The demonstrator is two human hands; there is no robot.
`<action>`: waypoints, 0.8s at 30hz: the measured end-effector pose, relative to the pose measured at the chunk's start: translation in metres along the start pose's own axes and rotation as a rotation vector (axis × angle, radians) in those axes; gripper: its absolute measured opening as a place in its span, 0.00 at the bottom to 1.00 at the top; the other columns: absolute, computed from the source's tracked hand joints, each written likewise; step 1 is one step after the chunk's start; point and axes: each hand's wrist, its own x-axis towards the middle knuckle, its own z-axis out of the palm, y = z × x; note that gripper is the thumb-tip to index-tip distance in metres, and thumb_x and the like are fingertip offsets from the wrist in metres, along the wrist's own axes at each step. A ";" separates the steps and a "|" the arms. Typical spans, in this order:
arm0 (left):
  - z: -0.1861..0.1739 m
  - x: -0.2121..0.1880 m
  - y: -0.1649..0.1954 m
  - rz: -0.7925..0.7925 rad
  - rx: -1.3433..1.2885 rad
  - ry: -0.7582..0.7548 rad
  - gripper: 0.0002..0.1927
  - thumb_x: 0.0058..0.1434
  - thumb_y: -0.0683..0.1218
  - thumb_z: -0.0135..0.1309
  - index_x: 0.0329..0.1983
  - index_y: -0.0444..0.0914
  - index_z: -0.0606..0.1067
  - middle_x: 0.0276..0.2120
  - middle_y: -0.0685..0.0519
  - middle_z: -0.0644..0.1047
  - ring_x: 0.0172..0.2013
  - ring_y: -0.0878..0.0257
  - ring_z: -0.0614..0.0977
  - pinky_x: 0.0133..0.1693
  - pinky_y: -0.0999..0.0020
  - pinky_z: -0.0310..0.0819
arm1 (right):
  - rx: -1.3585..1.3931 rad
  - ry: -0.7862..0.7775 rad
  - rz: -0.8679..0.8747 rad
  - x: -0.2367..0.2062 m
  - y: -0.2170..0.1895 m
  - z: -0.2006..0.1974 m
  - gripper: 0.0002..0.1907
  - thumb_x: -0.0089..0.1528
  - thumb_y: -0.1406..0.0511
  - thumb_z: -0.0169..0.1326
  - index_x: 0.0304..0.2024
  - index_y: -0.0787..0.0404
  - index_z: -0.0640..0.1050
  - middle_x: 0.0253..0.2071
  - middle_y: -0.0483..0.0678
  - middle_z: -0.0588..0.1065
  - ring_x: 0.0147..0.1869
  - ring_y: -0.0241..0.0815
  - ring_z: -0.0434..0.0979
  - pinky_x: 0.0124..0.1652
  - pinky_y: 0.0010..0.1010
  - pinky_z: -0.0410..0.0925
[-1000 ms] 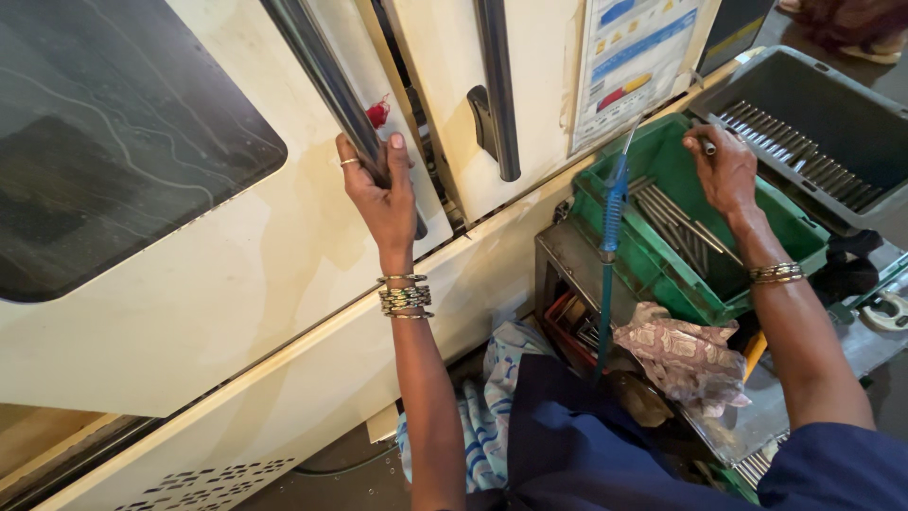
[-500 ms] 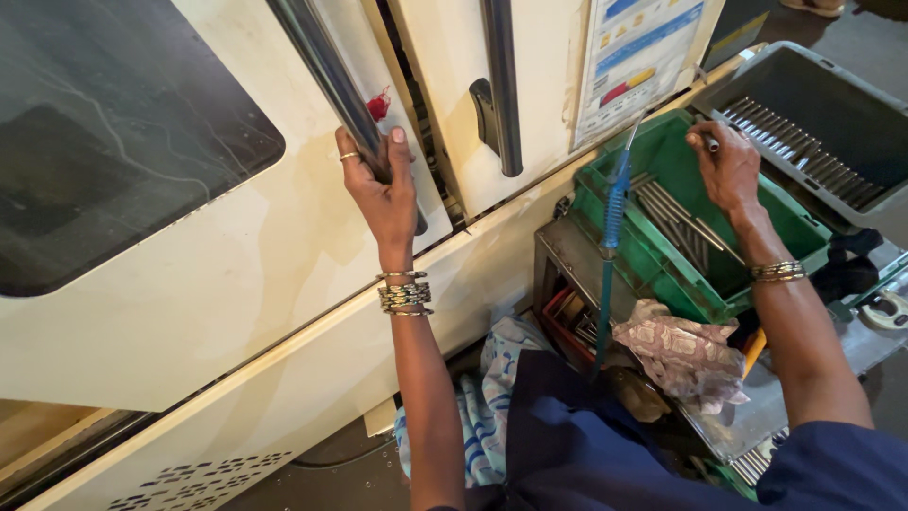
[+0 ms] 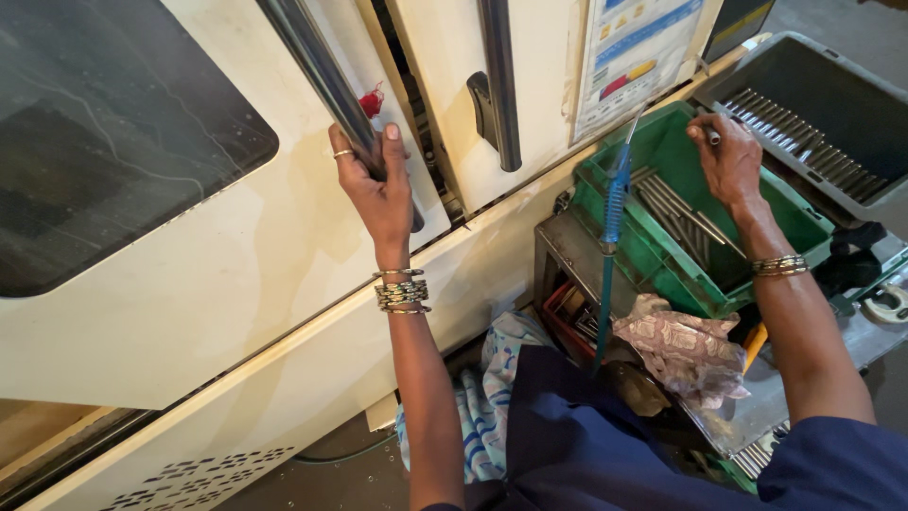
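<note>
Gripping the door handle bar with left hand, fingers wrapped tight, unchanged from a second ago; right hand is pinching a steel rod over the green crate, shifted slightly toward the grey tray; picking seems underway.

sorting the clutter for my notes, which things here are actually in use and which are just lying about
In use: left hand gripping door handle bar; right hand holding metal rod over green crate.

Lying about: blue air gun, patterned rag, grey tray.
</note>
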 end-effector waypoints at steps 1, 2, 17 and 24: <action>0.000 0.000 0.000 0.000 -0.001 0.000 0.17 0.74 0.45 0.55 0.60 0.34 0.67 0.30 0.61 0.67 0.30 0.74 0.70 0.37 0.76 0.72 | -0.007 -0.006 0.004 0.000 0.000 0.000 0.09 0.76 0.60 0.59 0.48 0.59 0.79 0.38 0.51 0.77 0.41 0.50 0.76 0.44 0.43 0.67; 0.000 0.000 0.000 0.002 -0.001 -0.001 0.17 0.74 0.45 0.55 0.60 0.34 0.67 0.30 0.61 0.67 0.30 0.74 0.70 0.37 0.76 0.72 | -0.014 -0.013 0.008 0.000 0.000 -0.001 0.09 0.76 0.60 0.59 0.48 0.59 0.79 0.37 0.51 0.77 0.41 0.50 0.76 0.44 0.43 0.67; -0.003 0.002 -0.004 0.012 0.022 0.001 0.12 0.74 0.44 0.55 0.54 0.35 0.67 0.29 0.60 0.68 0.30 0.74 0.71 0.35 0.77 0.68 | -0.017 -0.006 -0.007 0.000 0.002 -0.004 0.10 0.77 0.59 0.58 0.48 0.60 0.79 0.37 0.52 0.78 0.44 0.52 0.77 0.46 0.43 0.68; -0.009 -0.001 -0.008 0.013 -0.006 0.011 0.12 0.74 0.44 0.56 0.55 0.36 0.69 0.30 0.60 0.68 0.30 0.73 0.72 0.35 0.76 0.70 | -0.001 -0.001 -0.003 -0.005 0.005 0.007 0.10 0.77 0.59 0.58 0.47 0.59 0.79 0.39 0.51 0.78 0.43 0.52 0.77 0.46 0.43 0.68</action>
